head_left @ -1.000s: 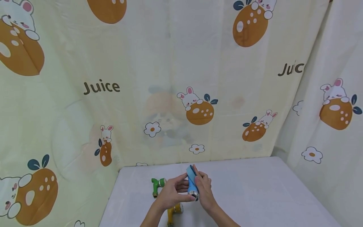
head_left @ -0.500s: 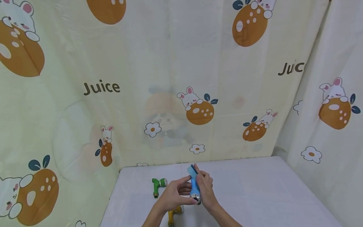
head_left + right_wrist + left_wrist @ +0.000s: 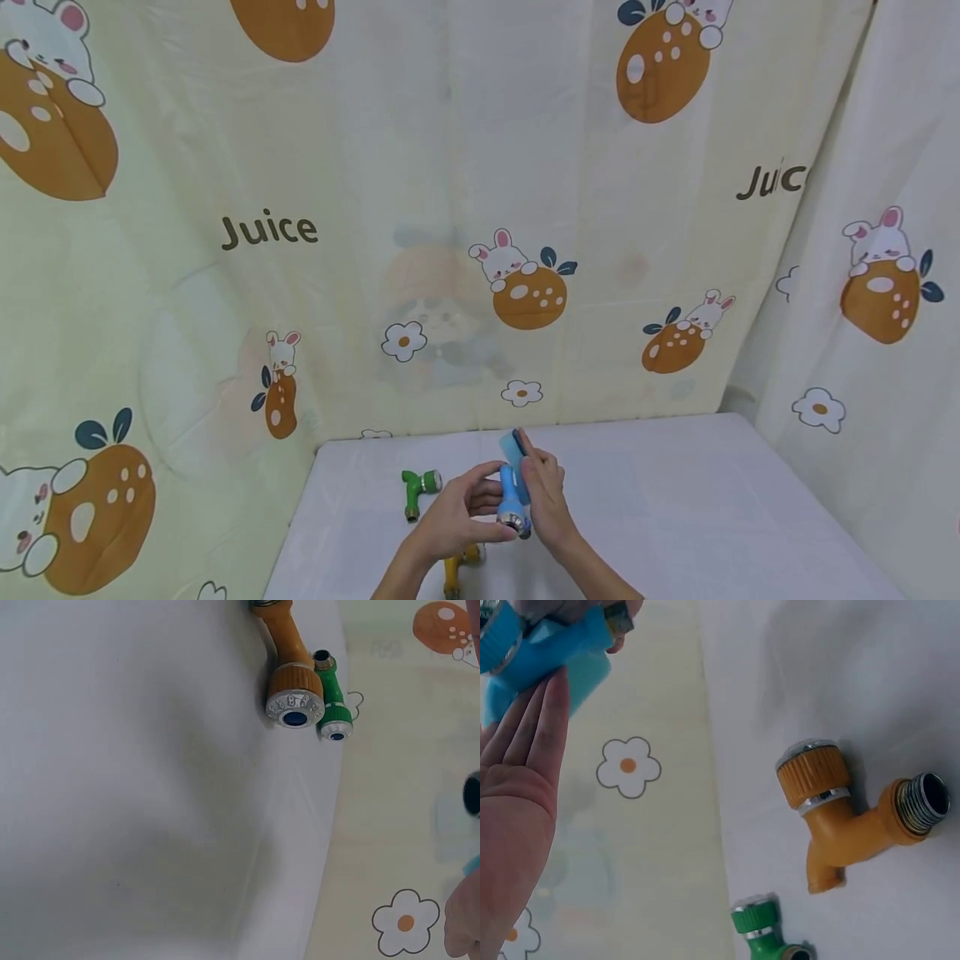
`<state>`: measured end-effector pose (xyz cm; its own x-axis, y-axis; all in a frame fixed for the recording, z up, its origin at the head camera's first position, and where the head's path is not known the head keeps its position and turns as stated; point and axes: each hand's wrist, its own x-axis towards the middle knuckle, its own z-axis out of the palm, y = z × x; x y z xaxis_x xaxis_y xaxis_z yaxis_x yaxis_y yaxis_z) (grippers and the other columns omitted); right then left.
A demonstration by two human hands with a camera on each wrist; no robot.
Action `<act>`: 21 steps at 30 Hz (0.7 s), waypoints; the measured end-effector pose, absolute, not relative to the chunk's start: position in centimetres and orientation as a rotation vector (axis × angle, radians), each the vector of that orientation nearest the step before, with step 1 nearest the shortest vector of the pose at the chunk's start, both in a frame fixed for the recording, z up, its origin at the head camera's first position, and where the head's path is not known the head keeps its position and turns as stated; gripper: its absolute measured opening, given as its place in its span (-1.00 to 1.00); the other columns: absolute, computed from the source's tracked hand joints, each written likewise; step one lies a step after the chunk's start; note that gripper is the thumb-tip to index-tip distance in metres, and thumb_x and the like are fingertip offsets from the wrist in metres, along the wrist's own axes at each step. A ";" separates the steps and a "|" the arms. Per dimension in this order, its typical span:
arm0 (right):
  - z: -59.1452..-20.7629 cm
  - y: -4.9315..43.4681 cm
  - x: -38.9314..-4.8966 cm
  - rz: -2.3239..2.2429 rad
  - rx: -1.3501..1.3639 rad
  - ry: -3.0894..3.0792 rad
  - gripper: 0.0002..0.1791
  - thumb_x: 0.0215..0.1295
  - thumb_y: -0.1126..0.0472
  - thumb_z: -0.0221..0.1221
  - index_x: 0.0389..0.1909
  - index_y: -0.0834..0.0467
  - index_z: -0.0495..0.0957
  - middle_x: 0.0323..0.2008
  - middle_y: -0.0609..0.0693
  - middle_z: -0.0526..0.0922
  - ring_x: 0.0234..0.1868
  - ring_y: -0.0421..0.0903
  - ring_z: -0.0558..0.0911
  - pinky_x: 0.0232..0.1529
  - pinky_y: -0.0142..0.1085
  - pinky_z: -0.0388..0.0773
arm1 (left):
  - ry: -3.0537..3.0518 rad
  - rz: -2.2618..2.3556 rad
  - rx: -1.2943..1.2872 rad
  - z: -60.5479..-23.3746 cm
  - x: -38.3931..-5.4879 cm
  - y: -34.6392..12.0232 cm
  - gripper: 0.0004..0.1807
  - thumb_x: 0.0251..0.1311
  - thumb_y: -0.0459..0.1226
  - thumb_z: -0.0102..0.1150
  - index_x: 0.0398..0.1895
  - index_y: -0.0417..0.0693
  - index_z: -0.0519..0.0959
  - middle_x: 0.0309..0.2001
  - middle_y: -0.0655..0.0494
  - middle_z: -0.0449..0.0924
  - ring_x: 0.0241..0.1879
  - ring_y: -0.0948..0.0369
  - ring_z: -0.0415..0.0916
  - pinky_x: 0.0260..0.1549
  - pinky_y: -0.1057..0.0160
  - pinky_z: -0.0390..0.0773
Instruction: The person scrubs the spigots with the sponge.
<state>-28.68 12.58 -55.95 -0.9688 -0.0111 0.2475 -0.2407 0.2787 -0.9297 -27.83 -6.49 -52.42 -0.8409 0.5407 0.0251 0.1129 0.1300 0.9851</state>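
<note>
A bright blue tap (image 3: 510,498) with a silvery end is held up over the table, seen in the middle of the head view. My left hand (image 3: 453,512) grips it from the left, index finger at its upper end and thumb at the silvery end. On its other side my right hand (image 3: 546,496) holds a light-blue flat piece (image 3: 513,450) with a darker blue edge, against the tap; I cannot tell what it is. The left wrist view shows the left fingers (image 3: 536,731) straight under the blue tap. Only a bit of the right hand enters the right wrist view.
A green tap (image 3: 412,497) lies on the white-covered table (image 3: 675,500), left of my hands. Nearer lies a yellow-orange tap (image 3: 836,817), partly behind my left wrist in the head view. A printed curtain (image 3: 360,167) hangs behind the table.
The blue tap has turned and shifted slightly in my hands, its silvery end dipping, then rising a little. The light-blue piece now shows more to its right. The other taps stay put.
</note>
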 end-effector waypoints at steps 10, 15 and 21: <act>-56.1 12.0 -27.7 1.699 0.269 -2.323 -0.46 0.71 -0.06 -0.22 0.62 -0.23 0.17 0.33 0.08 0.27 0.20 -0.03 0.15 0.04 -0.16 0.29 | 2.191 2.033 0.422 -53.1 -29.0 -7.6 0.04 0.05 -0.21 0.62 0.51 -0.01 0.12 0.39 -0.14 0.34 0.37 -0.13 0.50 0.25 0.01 0.61; -56.7 11.3 -26.7 1.631 0.361 -2.255 -0.47 0.70 0.07 -0.14 0.60 -0.24 0.22 0.31 -0.08 0.28 0.21 -0.17 0.12 0.12 -0.17 0.30 | 2.205 2.140 0.364 -53.1 -29.1 -7.7 0.09 0.03 -0.22 0.63 0.54 -0.04 0.09 0.44 -0.19 0.36 0.40 -0.18 0.45 0.30 -0.07 0.54; -57.2 10.7 -26.3 1.609 0.407 -2.250 -0.45 0.69 0.13 -0.12 0.61 -0.22 0.21 0.31 -0.10 0.26 0.17 -0.22 0.11 0.08 -0.24 0.26 | 2.274 2.108 0.362 -53.3 -29.1 -7.4 0.06 -0.06 -0.13 0.69 0.50 0.11 0.22 0.31 0.02 0.58 0.28 0.00 0.61 0.23 0.06 0.64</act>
